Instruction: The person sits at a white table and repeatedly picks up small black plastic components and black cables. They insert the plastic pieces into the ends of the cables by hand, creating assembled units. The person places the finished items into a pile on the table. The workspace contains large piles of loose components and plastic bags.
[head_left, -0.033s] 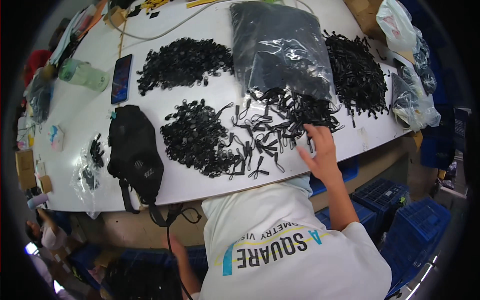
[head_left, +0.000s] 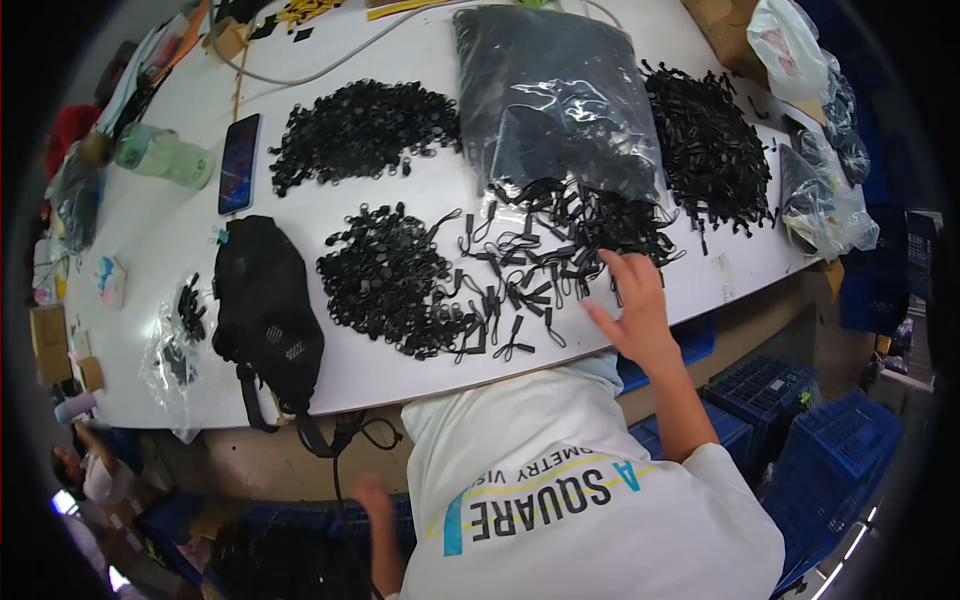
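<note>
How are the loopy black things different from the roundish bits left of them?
The loopy pieces are long with thin loops; the roundish bits are stubbier. Many loopy pieces lie scattered; the roundish bits are mostly heaped. The right hand is at the loopy pieces, not the roundish bits. Both are black, on the white table.

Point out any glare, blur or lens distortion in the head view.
Head view: bright glare streaks the clear plastic bag; head view: the fisheye lens bows the near edge of the white table and leaves black corners; head view: the left hand looks blurred, the right hand clearer.
</note>
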